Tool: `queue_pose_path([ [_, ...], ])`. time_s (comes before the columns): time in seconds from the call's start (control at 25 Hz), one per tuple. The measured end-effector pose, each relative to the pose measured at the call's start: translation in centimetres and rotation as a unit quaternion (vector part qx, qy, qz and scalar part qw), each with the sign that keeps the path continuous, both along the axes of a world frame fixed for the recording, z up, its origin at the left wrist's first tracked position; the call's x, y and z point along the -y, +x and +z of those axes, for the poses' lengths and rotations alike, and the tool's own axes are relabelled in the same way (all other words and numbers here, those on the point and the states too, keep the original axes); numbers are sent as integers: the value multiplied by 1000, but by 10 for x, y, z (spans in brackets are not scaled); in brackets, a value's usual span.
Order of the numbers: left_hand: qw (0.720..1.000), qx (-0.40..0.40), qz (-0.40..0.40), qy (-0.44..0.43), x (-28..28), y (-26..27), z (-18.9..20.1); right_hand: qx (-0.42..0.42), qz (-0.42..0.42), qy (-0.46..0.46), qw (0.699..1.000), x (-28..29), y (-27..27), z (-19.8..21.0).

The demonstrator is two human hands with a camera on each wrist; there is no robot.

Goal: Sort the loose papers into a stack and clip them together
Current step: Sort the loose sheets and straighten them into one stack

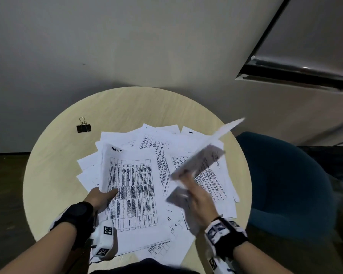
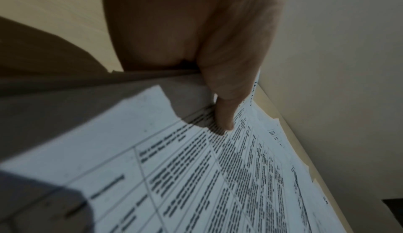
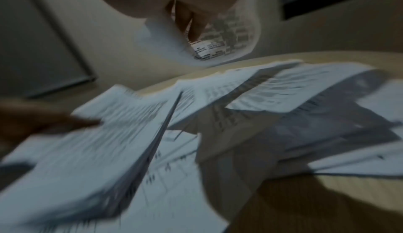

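Loose printed papers [image 1: 162, 147] lie fanned over the round wooden table [image 1: 53, 175]. My left hand [image 1: 101, 196] grips the left edge of a small stack topped by the "TASK LIST" sheet [image 1: 133, 194], thumb on top; the left wrist view shows that thumb [image 2: 226, 102] pressing the printed sheet [image 2: 196, 176]. My right hand [image 1: 196, 198] holds one blurred sheet [image 1: 204, 155] lifted above the pile on the right; in the right wrist view its fingers [image 3: 191, 23] curl round that sheet [image 3: 229, 38]. A black binder clip [image 1: 83, 127] sits alone at the table's far left.
A dark blue chair [image 1: 285, 184] stands to the right of the table. A pale wall rises behind it, with a dark-framed panel [image 1: 297, 74] at the upper right. Bare tabletop shows around the clip and along the far edge.
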State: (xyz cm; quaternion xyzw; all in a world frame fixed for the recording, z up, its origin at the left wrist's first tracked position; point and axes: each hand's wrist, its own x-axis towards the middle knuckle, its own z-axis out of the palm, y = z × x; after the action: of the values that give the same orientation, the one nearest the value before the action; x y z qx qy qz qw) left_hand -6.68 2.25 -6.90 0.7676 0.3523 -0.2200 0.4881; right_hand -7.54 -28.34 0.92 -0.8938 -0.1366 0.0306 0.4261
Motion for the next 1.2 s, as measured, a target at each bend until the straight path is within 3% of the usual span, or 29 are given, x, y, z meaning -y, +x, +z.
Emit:
queue_pose_path([
  [0.08, 998, 15, 49, -42, 3, -2, 6, 64, 201, -198, 957, -11, -7, -33],
  [0.12, 993, 9, 74, -88, 4, -2, 4, 46, 251, -239, 937, -16, -9, -48],
  [0.2, 974, 0, 110, -198, 0, -3, 3, -5, 308, -270, 912, -39, -11, -58],
  [0.28, 960, 21, 140, -243, -5, -5, 0, -46, 330, -299, 894, -55, -10, -57],
  [0.4, 986, 51, 74, -142, 2, -8, 7, -71, 346, -248, 902, -61, -5, -45],
  [0.48, 996, 66, 43, -51, 6, -9, 6, -108, 277, -172, 939, -53, 3, -30],
  [0.56, 997, 59, 40, -41, 3, -10, 2, -133, 49, -86, 986, -22, 35, -30],
  [0.64, 997, 45, 18, -58, -2, -11, 5, -135, -193, -113, 965, 33, 73, -39],
  [0.72, 997, 17, 19, -72, -8, -10, 1, -227, -307, -167, 909, 83, 94, -49],
  [0.76, 996, 10, 29, -79, -10, -9, 0, -289, -320, -165, 887, 99, 97, -54],
  [0.84, 996, 5, 41, -80, -6, -7, 10, -340, -288, -192, 874, 111, 90, -56],
  [0.92, 995, 15, 40, -87, -3, -6, 14, -321, -253, -208, 889, 116, 89, -62],
  [1.0, 992, 30, 51, -112, -1, -9, 21, -318, -215, -168, 908, 114, 91, -61],
  [1.12, 988, 36, 49, -139, -5, -9, 15, -295, -231, -2, 927, 115, 97, -51],
  [1.2, 989, 22, 49, -138, -7, -7, 9, -260, -267, 118, 920, 108, 99, -38],
])
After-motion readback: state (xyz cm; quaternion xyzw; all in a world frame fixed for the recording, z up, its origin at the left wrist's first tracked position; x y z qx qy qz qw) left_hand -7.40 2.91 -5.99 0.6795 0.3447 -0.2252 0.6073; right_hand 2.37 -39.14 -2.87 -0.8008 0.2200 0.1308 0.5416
